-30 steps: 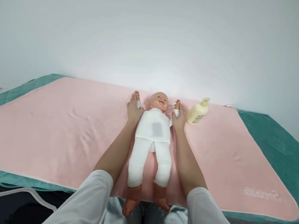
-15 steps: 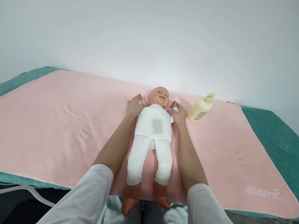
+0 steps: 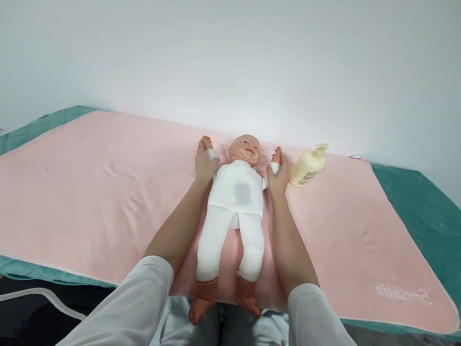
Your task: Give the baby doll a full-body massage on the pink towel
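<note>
With my left hand (image 3: 205, 165) at eleven o'clock and my right hand (image 3: 279, 177) at one, I have the fingers of each curled around one of the doll's arms near its raised hands, while the doll (image 3: 237, 188) lies on its back on the pink blanket (image 3: 86, 195), head at twelve near the wall (image 3: 244, 52) and feet jutting past the near edge at six. Just beside my right hand, toward two o'clock, I see the pump bottle (image 3: 307, 169); the blanket spreads wide toward nine and three, its sides bordered by green cloth (image 3: 438, 213).
</note>
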Available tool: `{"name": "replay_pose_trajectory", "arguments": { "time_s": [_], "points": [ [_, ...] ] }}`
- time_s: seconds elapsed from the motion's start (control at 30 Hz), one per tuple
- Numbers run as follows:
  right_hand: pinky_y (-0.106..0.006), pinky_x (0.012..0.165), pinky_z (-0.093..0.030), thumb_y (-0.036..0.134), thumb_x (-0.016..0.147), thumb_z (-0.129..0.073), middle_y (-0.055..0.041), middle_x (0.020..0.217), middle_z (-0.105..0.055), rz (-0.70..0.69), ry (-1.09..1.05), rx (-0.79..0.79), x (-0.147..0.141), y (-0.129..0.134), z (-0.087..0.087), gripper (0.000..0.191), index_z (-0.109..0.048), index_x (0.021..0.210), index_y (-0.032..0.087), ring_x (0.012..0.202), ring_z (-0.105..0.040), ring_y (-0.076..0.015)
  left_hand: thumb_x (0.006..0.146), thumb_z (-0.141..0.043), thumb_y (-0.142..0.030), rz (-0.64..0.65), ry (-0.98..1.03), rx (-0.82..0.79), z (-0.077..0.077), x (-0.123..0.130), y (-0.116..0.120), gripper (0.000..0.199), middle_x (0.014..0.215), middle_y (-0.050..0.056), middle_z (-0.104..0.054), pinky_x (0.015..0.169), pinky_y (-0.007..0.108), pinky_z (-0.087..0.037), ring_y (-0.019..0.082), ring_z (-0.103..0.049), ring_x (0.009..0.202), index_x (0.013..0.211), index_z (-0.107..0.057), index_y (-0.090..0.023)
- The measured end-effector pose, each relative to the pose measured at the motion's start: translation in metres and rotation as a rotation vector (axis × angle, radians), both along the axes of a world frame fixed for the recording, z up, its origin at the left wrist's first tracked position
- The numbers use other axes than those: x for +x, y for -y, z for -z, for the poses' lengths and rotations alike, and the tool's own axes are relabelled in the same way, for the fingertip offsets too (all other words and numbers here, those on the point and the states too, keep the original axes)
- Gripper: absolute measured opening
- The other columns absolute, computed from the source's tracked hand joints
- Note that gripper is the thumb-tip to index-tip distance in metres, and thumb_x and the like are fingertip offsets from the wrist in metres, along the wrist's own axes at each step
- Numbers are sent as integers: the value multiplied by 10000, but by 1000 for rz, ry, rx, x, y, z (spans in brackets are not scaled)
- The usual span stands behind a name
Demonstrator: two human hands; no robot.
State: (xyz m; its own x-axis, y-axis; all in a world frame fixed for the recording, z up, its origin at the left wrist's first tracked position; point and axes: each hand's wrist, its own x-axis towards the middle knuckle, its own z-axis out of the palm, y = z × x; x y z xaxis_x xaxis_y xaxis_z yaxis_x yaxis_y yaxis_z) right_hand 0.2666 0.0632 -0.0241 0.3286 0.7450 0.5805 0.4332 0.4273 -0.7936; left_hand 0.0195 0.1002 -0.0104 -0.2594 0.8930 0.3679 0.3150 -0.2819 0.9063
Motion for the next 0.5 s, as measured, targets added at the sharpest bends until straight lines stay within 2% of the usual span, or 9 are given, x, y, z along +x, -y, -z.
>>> {"name": "replay_pose_trajectory", "arguments": {
  "time_s": [0.1, 0.23, 0.37, 0.5],
  "points": [
    [-468, 1099, -421, 342, 838, -568, -168, 1417, -522, 93, -58, 85, 1, 9, -2, 657, -338, 1426, 162, 1293, -534, -231, 778, -719, -298, -92, 97, 28, -6, -1, 10, 825, 1432, 171, -472, 1090, 354, -385, 253, -480, 1329, 1468, -283, -182],
    [-466, 1035, -470, 421, 877, -544, -163, 1307, -585, 218, -151, 90, 1, 29, -9, 625, -335, 1409, 167, 1216, -580, -232, 814, -701, -352, -244, 127, 110, -13, -7, 26, 768, 1350, 181, -523, 1061, 349, -390, 235, -519, 1271, 1433, -283, -175],
    [-452, 1046, -460, 429, 905, -502, -151, 1321, -574, 292, -143, 98, 1, 54, -15, 547, -390, 1378, 178, 1212, -574, -227, 804, -708, -306, -295, 158, 168, -11, -15, 47, 721, 1371, 167, -507, 1080, 334, -377, 216, -518, 1262, 1391, -304, -192],
    [-439, 1045, -463, 438, 885, -533, -157, 1336, -566, 338, -143, 61, -2, 82, -12, 572, -409, 1373, 169, 1218, -573, -239, 760, -731, -221, -326, 198, 232, -5, -22, 77, 736, 1412, 141, -461, 1063, 299, -409, 184, -536, 1232, 1377, -330, -201]
  ]
}}
